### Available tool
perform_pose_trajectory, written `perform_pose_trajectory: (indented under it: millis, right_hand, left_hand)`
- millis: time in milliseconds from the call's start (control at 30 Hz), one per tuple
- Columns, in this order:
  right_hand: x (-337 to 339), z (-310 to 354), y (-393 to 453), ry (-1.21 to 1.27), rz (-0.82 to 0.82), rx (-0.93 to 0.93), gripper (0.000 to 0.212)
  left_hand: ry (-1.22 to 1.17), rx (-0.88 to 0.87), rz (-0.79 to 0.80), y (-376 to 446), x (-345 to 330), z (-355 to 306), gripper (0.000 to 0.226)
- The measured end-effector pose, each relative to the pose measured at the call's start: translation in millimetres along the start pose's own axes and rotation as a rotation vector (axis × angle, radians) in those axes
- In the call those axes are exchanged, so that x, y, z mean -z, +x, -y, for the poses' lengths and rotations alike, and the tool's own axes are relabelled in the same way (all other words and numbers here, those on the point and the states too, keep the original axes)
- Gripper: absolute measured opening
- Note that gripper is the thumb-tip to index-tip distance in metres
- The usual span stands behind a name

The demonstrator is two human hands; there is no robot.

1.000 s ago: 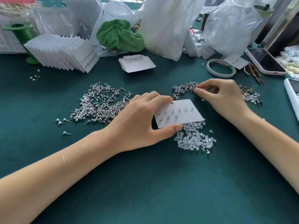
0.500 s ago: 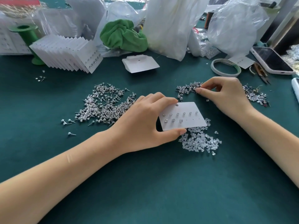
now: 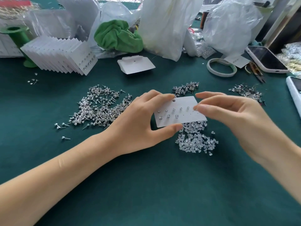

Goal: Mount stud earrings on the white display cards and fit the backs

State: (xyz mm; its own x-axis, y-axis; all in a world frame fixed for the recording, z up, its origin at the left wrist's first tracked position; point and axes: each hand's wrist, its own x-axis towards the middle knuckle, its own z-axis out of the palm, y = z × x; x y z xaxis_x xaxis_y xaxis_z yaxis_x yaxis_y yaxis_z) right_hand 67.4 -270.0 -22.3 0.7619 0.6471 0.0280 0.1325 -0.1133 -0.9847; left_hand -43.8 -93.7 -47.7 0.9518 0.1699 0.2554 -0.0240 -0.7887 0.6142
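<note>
My left hand (image 3: pixel 140 121) pinches a white display card (image 3: pixel 185 117) by its left end, holding it just above the green table. Several studs sit in the card's two rows of holes. My right hand (image 3: pixel 228 116) is at the card's right end, thumb and forefinger pinched together over the top row; a stud between them is too small to make out. A small heap of stud earrings (image 3: pixel 185 88) lies just behind the card. A big heap of studs (image 3: pixel 99 108) lies to the left. Clear earring backs (image 3: pixel 197 139) are piled under and in front of the card.
A fanned stack of filled cards (image 3: pixel 63 57) stands back left, with blank cards (image 3: pixel 135 66) in the middle. A green cloth (image 3: pixel 117 36), plastic bags (image 3: pixel 164 25), a tape ring (image 3: pixel 221 67), snips (image 3: pixel 256 71), a phone (image 3: pixel 267 58) and another stud heap (image 3: pixel 246 92) line the back and right.
My right hand has come from the small stud heap behind the card down to the card's right end. My left hand has kept hold of the card, lifting it slightly.
</note>
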Motion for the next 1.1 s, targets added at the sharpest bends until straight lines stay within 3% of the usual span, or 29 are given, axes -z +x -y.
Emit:
perform_pose_trajectory:
  millis: [500,700,800,933,1100]
  right_hand:
    - [-12,-4,-6,-0.018,0.051,-0.052,0.032]
    - [-14,-9,-6,-0.068,-0.017,0.0,0.019]
    - [-14,-6,-8,-0.017,-0.074,0.046,0.038]
    - [-11,-5,-11,0.025,-0.143,0.034,0.04]
    - [-12,1,-11,-0.042,0.02,-0.067,0.06]
  left_hand:
    - [-0.014,-0.023,-0.001,-3,1,-4,0.069]
    - [-0.063,-0.017,-0.007,-2,2,-3,0.068]
    - [-0.072,-0.015,-0.019,-2,3,-2,0.067]
    - [-0.104,-0.022,-0.057,-1,4,-2,0.066]
    - [-0.094,-0.059,-0.07,-2,2,-5,0.067]
